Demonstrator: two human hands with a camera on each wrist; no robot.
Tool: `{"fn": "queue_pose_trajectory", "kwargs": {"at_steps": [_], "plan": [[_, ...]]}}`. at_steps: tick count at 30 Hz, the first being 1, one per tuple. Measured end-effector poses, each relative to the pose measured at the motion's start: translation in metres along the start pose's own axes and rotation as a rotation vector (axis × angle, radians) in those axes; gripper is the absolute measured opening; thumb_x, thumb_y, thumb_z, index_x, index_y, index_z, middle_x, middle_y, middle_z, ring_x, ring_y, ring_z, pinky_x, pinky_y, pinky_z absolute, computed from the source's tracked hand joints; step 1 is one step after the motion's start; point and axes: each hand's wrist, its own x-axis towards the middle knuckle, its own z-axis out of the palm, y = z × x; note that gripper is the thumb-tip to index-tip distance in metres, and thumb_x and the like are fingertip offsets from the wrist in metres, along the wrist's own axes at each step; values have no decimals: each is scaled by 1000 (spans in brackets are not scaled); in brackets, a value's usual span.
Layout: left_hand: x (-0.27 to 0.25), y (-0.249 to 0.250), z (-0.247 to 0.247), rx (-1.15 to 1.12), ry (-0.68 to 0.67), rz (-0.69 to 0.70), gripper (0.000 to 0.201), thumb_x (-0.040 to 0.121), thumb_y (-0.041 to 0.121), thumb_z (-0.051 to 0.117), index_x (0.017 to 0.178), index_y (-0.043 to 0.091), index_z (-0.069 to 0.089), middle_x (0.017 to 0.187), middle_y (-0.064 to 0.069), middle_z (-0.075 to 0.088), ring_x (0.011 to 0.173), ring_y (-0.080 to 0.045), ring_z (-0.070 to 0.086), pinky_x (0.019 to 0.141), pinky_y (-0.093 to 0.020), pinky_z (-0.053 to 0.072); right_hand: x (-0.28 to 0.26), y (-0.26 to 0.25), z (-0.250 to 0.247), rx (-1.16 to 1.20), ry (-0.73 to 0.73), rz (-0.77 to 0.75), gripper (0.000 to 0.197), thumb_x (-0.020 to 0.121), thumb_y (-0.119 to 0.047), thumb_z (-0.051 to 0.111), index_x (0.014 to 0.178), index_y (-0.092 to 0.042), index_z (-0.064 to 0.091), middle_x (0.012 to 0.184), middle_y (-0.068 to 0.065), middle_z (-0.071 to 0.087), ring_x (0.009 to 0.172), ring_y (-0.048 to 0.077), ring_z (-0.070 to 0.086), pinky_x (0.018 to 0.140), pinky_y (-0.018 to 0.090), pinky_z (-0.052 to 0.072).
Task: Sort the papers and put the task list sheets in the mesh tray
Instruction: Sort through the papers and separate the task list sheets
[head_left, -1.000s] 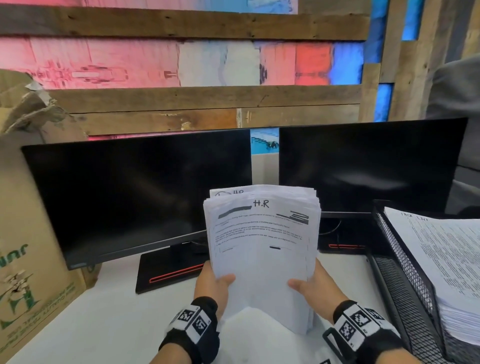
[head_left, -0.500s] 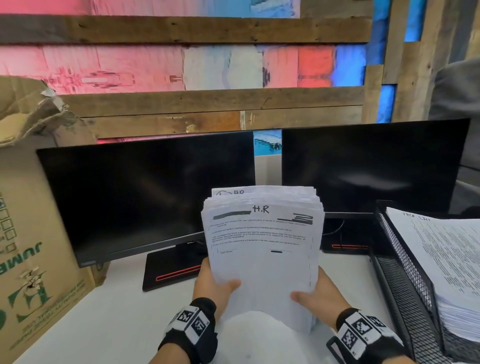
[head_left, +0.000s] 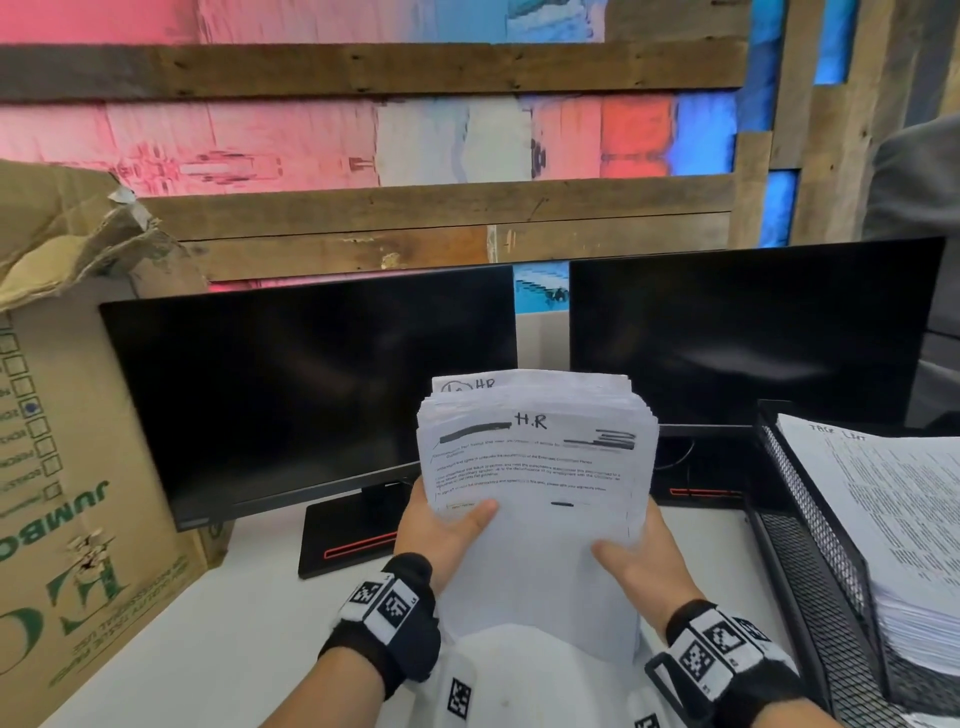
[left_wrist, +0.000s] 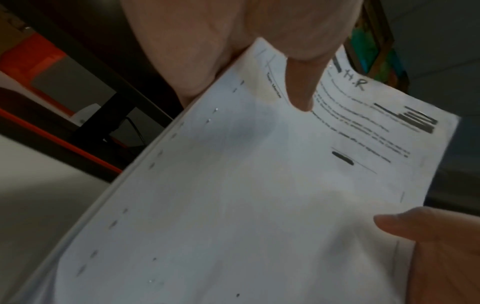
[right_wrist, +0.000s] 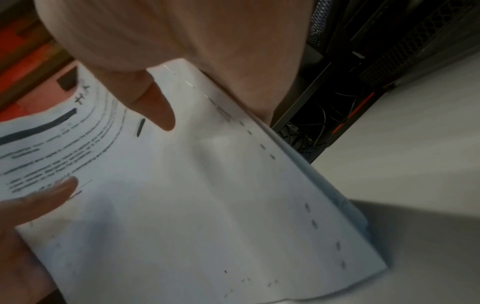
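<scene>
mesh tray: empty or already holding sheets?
Holding sheets. The mesh tray carries a thick paper stack; its top sheet's handwritten heading looks like "Task List".

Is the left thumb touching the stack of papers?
Touching. In the head view the left hand grips the stack of papers, its thumb lying flat on the top sheet; the left wrist view shows the same.

Two dark monitors (head_left: 311, 384) (head_left: 748, 332) on white desk (head_left: 208, 623); torn cardboard box (head_left: 78, 415) at left
</scene>
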Motion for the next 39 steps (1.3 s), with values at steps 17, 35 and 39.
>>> {"fn": "queue_pose_trajectory", "kwargs": {"at_steps": [17,35,39], "plan": [[-12,-13,8,162,-14,-137,55,86,3,61,135,15,38,120,-1,55,103,-15,49,92,-31,41,-10,13,0,-191,-96,134,50,89,7,47,121,-28,31,101,-16,55,89,-4,52,63,9,39],[-26,-15,1,238,42,-211,41,88,0,58,126,9,48,126,-12,57,120,-30,51,102,-41,41,-27,13,-4,-543,-25,243,35,91,5,46,122,-10,48,99,7,58,86,18,54,77,23,40],[-34,-11,-3,263,41,-228,42,88,0,58,128,8,46,128,-12,55,123,-31,50,101,-38,41,-36,10,-4,-557,-22,242,35,91,3,49,123,-10,48,99,6,56,86,18,53,78,23,39]]}}
